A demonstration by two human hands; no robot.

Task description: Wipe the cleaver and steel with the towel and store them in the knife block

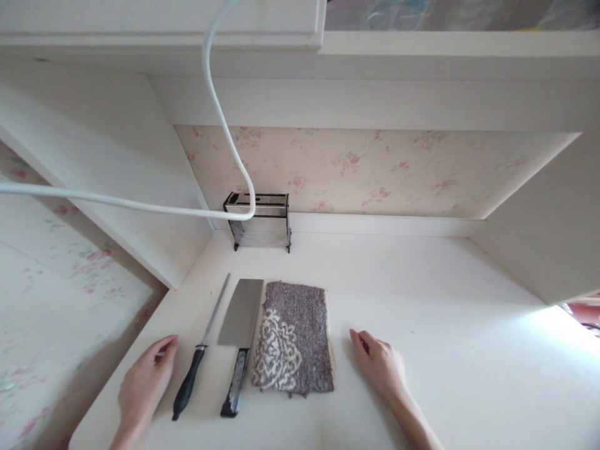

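Note:
On the white counter lie a honing steel (pixel 200 351) with a black handle, a cleaver (pixel 241 312) with a worn dark handle, and a folded grey-brown cloth (pixel 302 325) with a white scroll pattern. The three lie side by side, handles toward me. My left hand (pixel 149 378) rests on the counter left of the honing steel, apart from it, its fingers curled in and holding nothing I can see. Right of the cloth, my right hand (pixel 379 361) lies with fingers bent together, also with nothing visible in it. Neither hand touches the tools or the cloth.
A slotted metal rack with black edges (pixel 260 222) stands at the back left by the wall. A white cable (pixel 229 125) hangs across the upper left, close to the camera. White panels flank the counter (pixel 412 281), and a cabinet (pixel 159 25) overhangs it.

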